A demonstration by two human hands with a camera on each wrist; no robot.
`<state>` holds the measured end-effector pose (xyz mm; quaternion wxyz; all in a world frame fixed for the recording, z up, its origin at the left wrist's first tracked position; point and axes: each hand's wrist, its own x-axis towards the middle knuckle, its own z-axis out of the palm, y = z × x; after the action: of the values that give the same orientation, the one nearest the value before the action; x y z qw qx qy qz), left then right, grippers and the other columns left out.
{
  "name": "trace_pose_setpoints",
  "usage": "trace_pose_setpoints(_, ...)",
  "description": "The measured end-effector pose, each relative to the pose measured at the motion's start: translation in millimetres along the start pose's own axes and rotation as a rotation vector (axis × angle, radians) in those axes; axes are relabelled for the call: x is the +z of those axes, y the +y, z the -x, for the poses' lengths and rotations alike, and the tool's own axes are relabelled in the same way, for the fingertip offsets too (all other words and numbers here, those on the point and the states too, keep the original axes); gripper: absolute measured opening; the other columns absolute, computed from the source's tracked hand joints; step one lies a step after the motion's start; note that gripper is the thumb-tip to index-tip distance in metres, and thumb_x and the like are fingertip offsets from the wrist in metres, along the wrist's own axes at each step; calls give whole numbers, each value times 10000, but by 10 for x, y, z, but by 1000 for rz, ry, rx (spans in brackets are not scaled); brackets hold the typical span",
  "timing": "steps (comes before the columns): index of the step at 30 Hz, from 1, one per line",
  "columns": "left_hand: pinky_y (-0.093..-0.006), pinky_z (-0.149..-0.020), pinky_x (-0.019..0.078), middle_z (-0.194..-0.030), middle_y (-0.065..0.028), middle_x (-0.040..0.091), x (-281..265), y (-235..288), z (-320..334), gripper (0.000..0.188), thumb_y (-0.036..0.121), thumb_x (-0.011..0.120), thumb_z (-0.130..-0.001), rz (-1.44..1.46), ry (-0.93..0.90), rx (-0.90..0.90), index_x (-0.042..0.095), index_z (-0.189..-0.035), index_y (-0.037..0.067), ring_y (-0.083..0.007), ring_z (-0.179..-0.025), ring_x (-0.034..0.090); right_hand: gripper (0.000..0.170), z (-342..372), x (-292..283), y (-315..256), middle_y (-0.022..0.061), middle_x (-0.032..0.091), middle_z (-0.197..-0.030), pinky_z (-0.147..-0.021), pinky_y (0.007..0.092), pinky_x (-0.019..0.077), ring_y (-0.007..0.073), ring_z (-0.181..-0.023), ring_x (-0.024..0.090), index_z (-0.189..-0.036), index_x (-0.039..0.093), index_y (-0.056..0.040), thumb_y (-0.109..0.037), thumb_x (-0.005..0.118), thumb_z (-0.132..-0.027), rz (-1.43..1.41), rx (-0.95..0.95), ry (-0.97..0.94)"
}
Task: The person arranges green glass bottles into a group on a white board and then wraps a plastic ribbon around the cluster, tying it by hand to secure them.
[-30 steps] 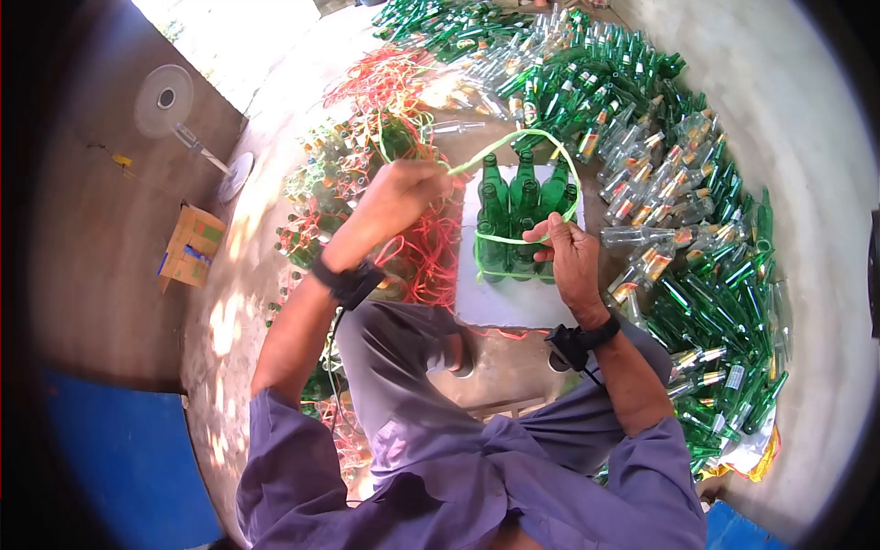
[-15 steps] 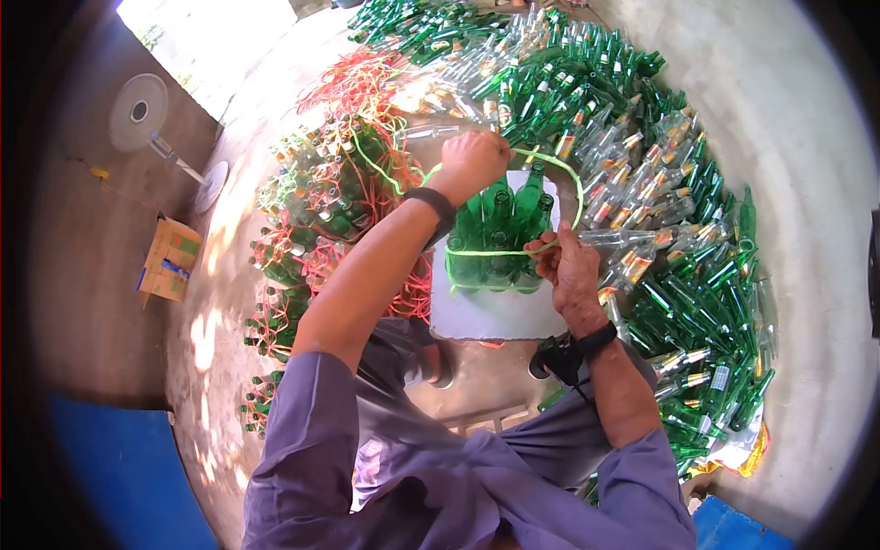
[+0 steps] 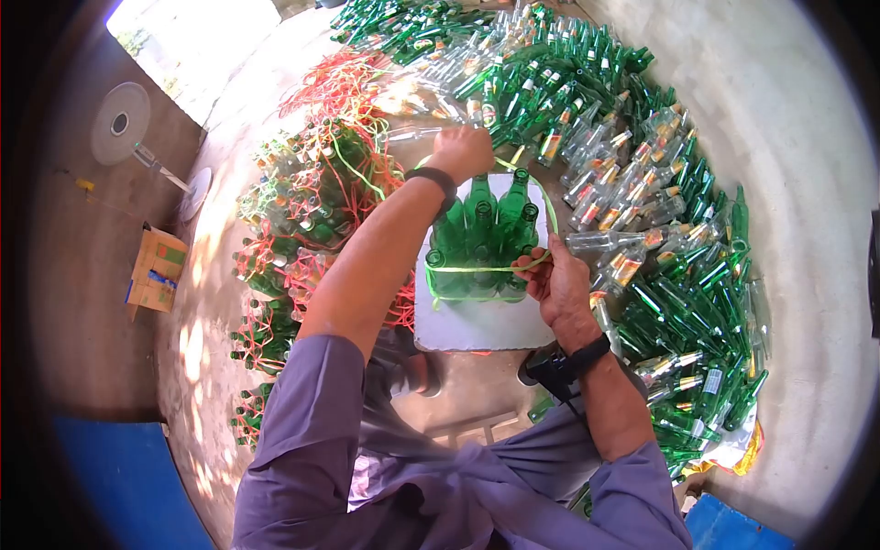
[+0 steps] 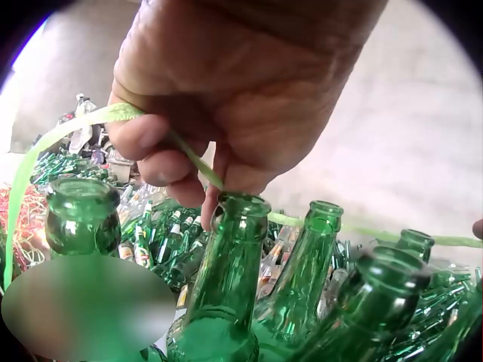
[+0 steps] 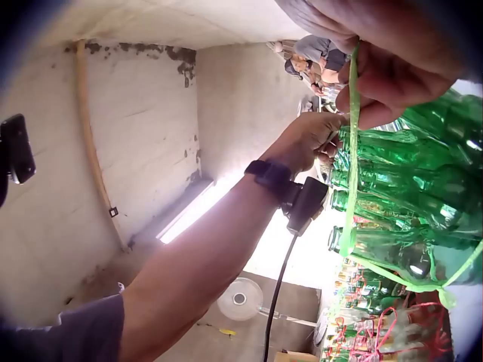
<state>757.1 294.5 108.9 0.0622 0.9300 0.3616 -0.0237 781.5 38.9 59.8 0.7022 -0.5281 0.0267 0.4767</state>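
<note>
A cluster of green glass bottles (image 3: 483, 225) stands upright on a white slab (image 3: 477, 332) before the person. A light green plastic strap (image 3: 472, 269) runs across the front of the bottles and loops behind them. Beyond the far-left bottle necks, the left hand (image 3: 463, 152) holds the strap, its fingers curled around it in the left wrist view, just above the bottle mouths (image 4: 245, 204). At the front right corner of the cluster, the right hand (image 3: 564, 286) pinches the strap between thumb and fingers; that strap (image 5: 353, 151) hangs taut beside the bottle necks in the right wrist view.
Piles of loose green and clear bottles (image 3: 632, 183) cover the floor at the right and back. Tied bundles of bottles (image 3: 312, 211) and a heap of red strapping (image 3: 339, 82) lie at the left. A fan (image 3: 120, 124) and a cardboard box (image 3: 158, 269) stand by the left wall.
The left hand has swung from the left of the bottles to behind them, drawing the strap along. The right hand keeps its pinch at the front right. The head view has shifted slightly.
</note>
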Motion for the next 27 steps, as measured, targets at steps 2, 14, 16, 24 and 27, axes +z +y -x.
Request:
trace_pose_setpoints(2,-423,-904,518,-1078,-171,710,18,-26,-25,302,248,589,-830,0,0,0,734,-1028,72,-327,-1054,676,334,-11,-14,2,146,706,-725,-428,222,427,210,-622,701,-856,614,-51,-345,545,-999,-8,21,5)
trace_pose_setpoints(14,-346,-663,559,-862,-26,711,721,-1239,-448,230,80,673,-755,-480,189,769,742,-958,164,-223,-778,690,262,-182,-179,116,133,698,-746,-392,232,400,219,-627,708,-821,576,-61,-297,574,-933,132,84,41)
trace_pose_setpoints(16,-281,-557,534,-786,-29,704,680,-1296,-221,213,69,651,-803,-241,183,741,738,-994,105,-155,-672,679,259,-203,-194,139,130,697,-745,-396,229,403,219,-622,706,-824,576,-61,-297,573,-932,159,81,43)
trace_pose_setpoints(24,-239,-369,381,-584,-43,604,1308,-1442,444,161,97,601,-913,1380,-17,-48,673,-815,-10,-123,-420,541,315,-255,-183,125,128,659,-639,-369,265,422,205,-486,654,-766,602,7,-263,595,-927,476,-96,77)
trace_pose_setpoints(27,-250,-376,403,-609,-55,608,1140,-1237,800,178,119,607,-920,1133,-6,-289,657,-808,-10,-134,-429,548,350,-390,-249,221,137,635,-593,-351,276,411,197,-455,638,-691,598,42,-214,613,-929,630,-279,77)
